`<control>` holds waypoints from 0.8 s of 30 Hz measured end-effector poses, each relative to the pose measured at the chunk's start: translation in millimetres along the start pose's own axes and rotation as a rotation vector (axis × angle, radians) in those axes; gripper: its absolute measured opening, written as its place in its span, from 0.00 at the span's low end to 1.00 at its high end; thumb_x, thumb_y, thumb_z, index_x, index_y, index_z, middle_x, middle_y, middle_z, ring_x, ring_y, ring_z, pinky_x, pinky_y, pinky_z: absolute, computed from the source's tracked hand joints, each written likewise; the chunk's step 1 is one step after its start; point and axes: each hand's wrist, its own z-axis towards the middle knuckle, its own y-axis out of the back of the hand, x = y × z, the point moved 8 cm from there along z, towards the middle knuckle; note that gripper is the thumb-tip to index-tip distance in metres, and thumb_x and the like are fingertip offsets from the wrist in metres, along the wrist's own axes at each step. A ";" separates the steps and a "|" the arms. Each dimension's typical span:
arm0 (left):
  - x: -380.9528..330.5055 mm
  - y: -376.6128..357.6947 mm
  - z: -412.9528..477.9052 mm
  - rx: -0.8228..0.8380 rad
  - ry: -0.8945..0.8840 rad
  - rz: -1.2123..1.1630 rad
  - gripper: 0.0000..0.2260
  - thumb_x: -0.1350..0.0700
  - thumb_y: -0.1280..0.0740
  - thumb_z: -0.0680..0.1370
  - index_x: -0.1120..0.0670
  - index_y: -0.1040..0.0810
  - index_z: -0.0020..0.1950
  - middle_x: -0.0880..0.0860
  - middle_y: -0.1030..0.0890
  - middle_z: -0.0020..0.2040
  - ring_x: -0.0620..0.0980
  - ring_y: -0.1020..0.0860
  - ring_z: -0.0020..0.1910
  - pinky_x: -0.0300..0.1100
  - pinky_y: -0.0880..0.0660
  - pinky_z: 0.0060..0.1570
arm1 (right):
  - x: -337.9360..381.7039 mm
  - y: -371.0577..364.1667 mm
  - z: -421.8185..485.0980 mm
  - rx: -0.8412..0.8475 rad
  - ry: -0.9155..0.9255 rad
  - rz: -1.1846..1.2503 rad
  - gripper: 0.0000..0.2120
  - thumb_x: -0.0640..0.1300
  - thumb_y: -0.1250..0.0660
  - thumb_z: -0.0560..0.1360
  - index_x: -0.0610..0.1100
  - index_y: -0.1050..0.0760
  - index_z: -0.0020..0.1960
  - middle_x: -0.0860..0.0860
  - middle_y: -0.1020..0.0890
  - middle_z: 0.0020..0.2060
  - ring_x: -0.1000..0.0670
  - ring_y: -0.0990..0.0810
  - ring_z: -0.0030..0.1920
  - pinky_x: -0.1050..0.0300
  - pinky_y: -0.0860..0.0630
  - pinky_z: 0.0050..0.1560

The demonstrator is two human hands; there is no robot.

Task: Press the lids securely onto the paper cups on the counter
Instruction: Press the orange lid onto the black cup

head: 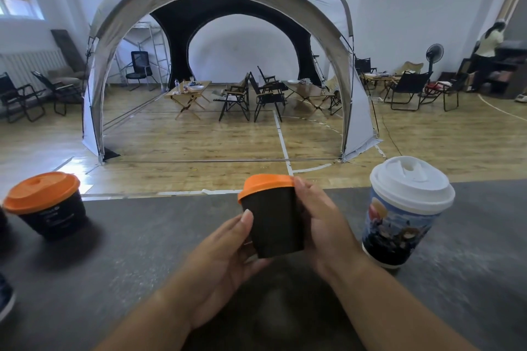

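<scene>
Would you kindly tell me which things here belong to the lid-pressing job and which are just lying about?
Job: black cup held by left hand and right hand; its orange lid; second orange-lidded cup, left; printed cup with white lid, right; counter.
Lying about: tent; folding chairs; camp tables; standing fan.

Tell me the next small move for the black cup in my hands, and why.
Probably set the small black paper cup upright on the dark grey counter and press its orange plastic lid down; left hand and right hand hold it tilted.
</scene>
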 end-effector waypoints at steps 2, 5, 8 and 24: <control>0.7 4.3 2.8 -0.019 -0.007 -0.019 0.22 0.59 0.33 0.70 0.60 0.26 0.64 0.63 0.17 0.54 0.56 0.16 0.47 0.44 0.18 0.38 | -4.9 0.7 0.8 -0.009 -0.072 0.082 0.31 0.59 0.32 0.69 0.39 0.24 0.64 0.35 0.19 0.58 0.35 0.20 0.60 0.34 0.25 0.63; 0.2 12.9 5.3 -0.064 -0.032 -0.009 0.25 0.64 0.31 0.67 0.58 0.26 0.65 0.65 0.18 0.55 0.60 0.16 0.49 0.45 0.18 0.39 | -9.3 0.5 -0.3 0.015 -0.137 0.079 0.30 0.61 0.36 0.71 0.39 0.22 0.62 0.36 0.17 0.56 0.36 0.18 0.58 0.37 0.22 0.60; -2.5 18.8 5.0 -0.110 -0.060 0.073 0.27 0.63 0.28 0.64 0.53 0.25 0.62 0.61 0.16 0.53 0.61 0.17 0.52 0.52 0.18 0.46 | -4.4 -4.3 -4.0 0.056 -0.092 0.024 0.30 0.64 0.38 0.71 0.42 0.20 0.61 0.39 0.15 0.53 0.39 0.17 0.56 0.36 0.23 0.61; -45.7 20.9 -14.7 -0.242 -0.301 0.640 0.41 0.50 0.20 0.62 0.39 0.37 0.69 0.45 0.25 0.64 0.45 0.25 0.63 0.43 0.26 0.63 | -5.5 -34.9 -24.0 0.259 -0.108 -0.144 0.28 0.55 0.36 0.74 0.62 0.36 0.73 0.52 0.26 0.71 0.48 0.28 0.71 0.42 0.34 0.72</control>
